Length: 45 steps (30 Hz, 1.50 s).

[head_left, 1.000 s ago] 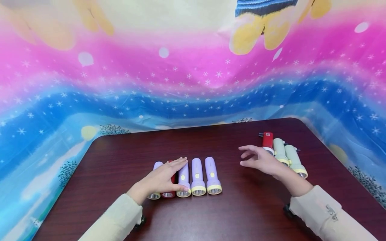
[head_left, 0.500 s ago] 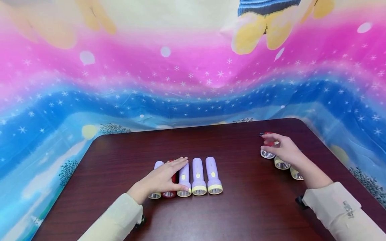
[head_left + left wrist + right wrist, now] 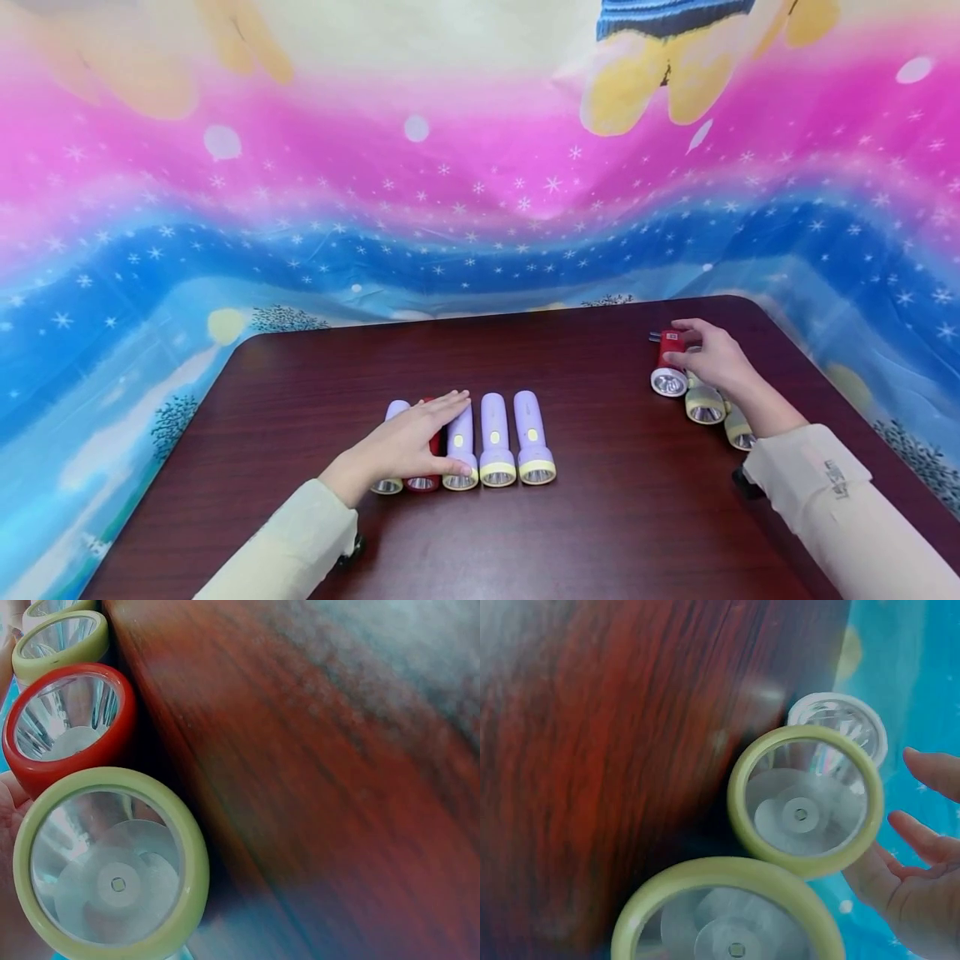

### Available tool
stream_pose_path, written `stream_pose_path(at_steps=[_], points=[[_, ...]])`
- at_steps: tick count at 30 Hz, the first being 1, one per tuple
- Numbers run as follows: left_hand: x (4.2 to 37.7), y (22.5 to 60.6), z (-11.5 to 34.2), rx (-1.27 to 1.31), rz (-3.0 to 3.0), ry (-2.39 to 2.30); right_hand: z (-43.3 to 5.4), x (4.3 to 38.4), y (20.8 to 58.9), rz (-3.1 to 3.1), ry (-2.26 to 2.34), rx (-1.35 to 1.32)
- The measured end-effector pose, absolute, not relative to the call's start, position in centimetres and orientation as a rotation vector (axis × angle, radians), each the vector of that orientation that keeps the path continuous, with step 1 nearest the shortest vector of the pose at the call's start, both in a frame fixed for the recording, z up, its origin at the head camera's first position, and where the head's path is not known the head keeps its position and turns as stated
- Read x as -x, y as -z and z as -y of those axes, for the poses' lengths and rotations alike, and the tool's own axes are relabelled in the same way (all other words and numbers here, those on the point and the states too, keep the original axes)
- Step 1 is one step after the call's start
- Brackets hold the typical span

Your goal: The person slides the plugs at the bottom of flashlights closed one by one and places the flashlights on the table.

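Observation:
My left hand lies palm down across a row of flashlights, its fingers extended. Beneath it are a purple flashlight at the left end, a red flashlight and another purple flashlight. My right hand is at the far right, its thumb and fingers spread over a red flashlight with a white rim. In the right wrist view its fingertips stand apart from one another. Two pale green flashlights lie under that hand and wrist, their bodies mostly hidden.
Two more purple flashlights lie side by side to the right of my left hand, lenses toward me. Dark brown table separates the two groups. A colourful printed cloth hangs around the table's far and side edges.
My right hand has moved right and away from me, over the red and pale green flashlights. Its red flashlight, covered half a second ago, shows again. The left hand stays in place.

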State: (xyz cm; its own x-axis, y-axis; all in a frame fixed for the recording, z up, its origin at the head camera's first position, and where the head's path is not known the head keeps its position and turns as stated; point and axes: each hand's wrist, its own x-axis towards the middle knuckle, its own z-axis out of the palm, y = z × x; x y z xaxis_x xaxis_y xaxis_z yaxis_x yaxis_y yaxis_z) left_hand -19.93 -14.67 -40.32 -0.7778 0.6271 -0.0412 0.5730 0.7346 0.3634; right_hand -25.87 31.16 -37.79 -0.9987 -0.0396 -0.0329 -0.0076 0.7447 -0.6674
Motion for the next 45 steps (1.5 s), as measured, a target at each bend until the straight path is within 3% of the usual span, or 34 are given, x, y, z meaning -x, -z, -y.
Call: stream_pose_path(at_steps=[45], points=[[19.9, 40.4, 14.5, -0.965, -2.776, -0.521, -28.4, 29.6, 40.0, -2.793, 0.987, 0.051]])
